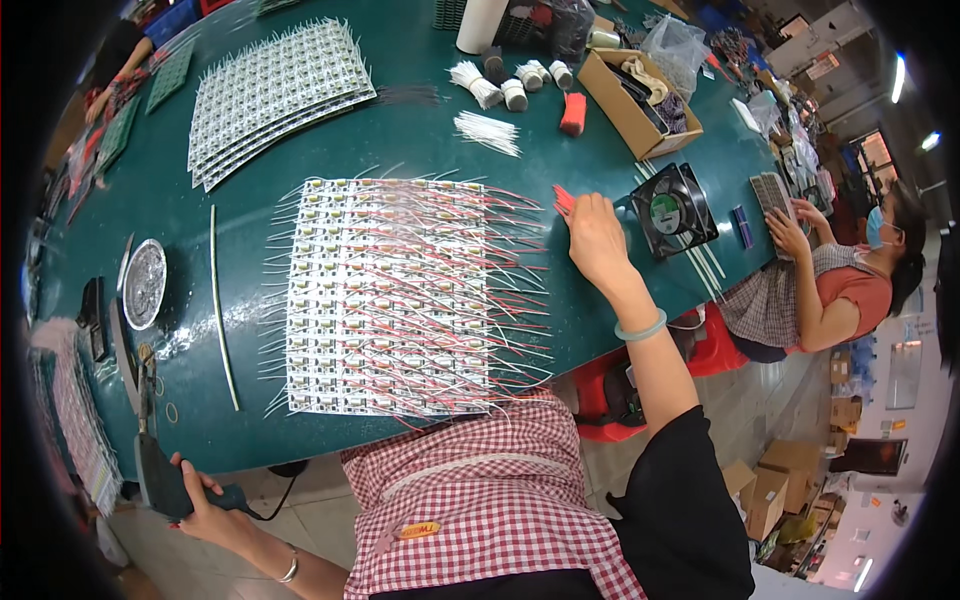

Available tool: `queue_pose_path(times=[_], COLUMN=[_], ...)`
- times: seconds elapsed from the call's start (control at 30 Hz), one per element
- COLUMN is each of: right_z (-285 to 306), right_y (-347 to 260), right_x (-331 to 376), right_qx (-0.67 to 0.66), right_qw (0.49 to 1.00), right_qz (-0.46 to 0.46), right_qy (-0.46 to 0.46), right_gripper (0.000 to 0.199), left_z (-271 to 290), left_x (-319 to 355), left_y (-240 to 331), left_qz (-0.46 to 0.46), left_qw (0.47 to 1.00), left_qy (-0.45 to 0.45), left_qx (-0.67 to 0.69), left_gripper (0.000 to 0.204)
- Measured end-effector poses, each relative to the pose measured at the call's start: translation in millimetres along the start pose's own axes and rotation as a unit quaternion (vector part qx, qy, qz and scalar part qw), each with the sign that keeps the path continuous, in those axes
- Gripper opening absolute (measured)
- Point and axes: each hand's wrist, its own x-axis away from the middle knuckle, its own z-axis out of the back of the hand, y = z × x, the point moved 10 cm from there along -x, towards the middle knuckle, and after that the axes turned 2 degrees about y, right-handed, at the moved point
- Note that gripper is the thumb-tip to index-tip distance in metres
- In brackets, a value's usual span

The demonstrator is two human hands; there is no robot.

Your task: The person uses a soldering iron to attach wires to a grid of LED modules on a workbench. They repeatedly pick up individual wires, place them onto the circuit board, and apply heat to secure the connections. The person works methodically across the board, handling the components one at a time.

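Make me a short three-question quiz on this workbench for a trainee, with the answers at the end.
1. True or false: the left hand holds the pistol-shaped tool.
2. Which colour are the wires in the right hand? A) blue, B) red, C) green.
3. Fill in the blank: seen from the person, the black fan is to the ____ of the wired circuit-board panel.

Key: 1 true; 2 B; 3 right.
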Motion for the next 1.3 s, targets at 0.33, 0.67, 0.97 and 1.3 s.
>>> queue_pose_path(times=[0.33,0.67,0.97,1.3], right_z=[36,27,10,100], right_y=[-2,-43,-53,-249], right_x=[-5,-4,-18,27], right_qx=[-0.183,0.082,0.166,-0.329], right_qw=[0.978,0.967,0.956,0.919], right_qz=[-0.044,0.164,0.152,0.215], right_qy=[-0.087,-0.177,-0.189,0.016], right_gripper=[0.01,0.008,0.008,0.024], left_z=[22,29,25,-4], left_x=[-2,21,54,106], left_y=[-15,8,3,2], left_qz=[0.002,-0.046,0.015,0.136], left_qw=[0.999,0.998,0.994,0.969], left_qy=[-0.011,-0.048,-0.043,-0.173], left_qx=[0.031,0.018,0.099,0.116], left_gripper=[0.023,0.029,0.042,0.038])
